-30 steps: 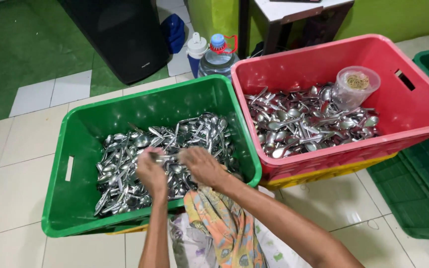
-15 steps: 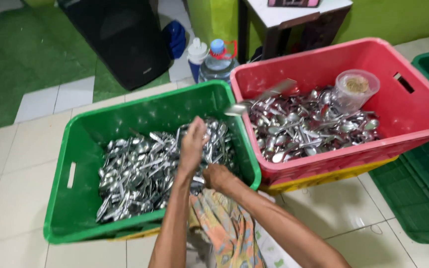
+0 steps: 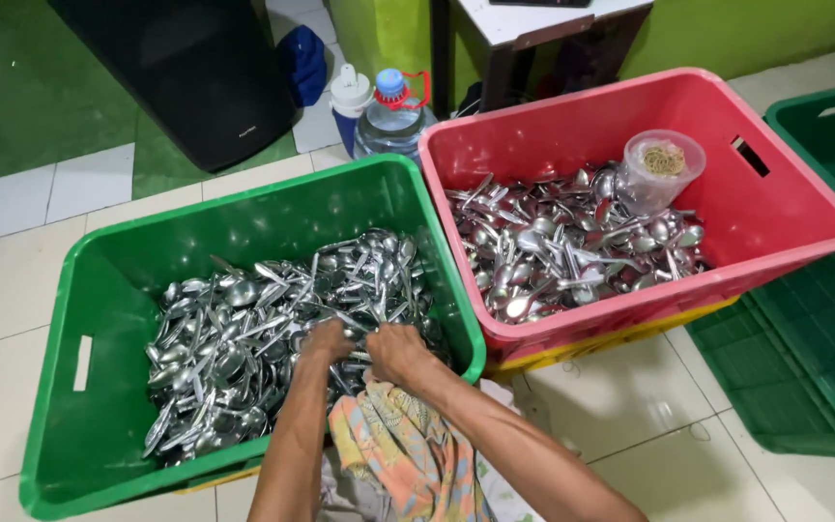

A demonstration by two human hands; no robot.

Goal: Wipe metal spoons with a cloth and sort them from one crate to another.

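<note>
A green plastic crate (image 3: 244, 198) in front of me holds a pile of metal spoons (image 3: 224, 338). My left hand (image 3: 326, 340) and my right hand (image 3: 398, 353) sit side by side in the near part of that pile, fingers curled down into the spoons. A patterned cloth (image 3: 398, 449) hangs over the crate's front rim under my forearms. To the right stands a red crate (image 3: 630, 89) with more spoons (image 3: 553, 251) and a clear plastic jar (image 3: 661, 166) lying on them.
A yellow crate edge (image 3: 611, 338) shows under the red one. A dark green crate (image 3: 823, 319) lies at the far right. Behind the crates stand a large water bottle (image 3: 393, 111), a white-capped bottle (image 3: 348, 101) and a black bin (image 3: 195, 68). The floor is tiled.
Half a second ago my left hand was raised and a spoon was in the air over the red crate. Now both hands are back down in the green crate's pile.
</note>
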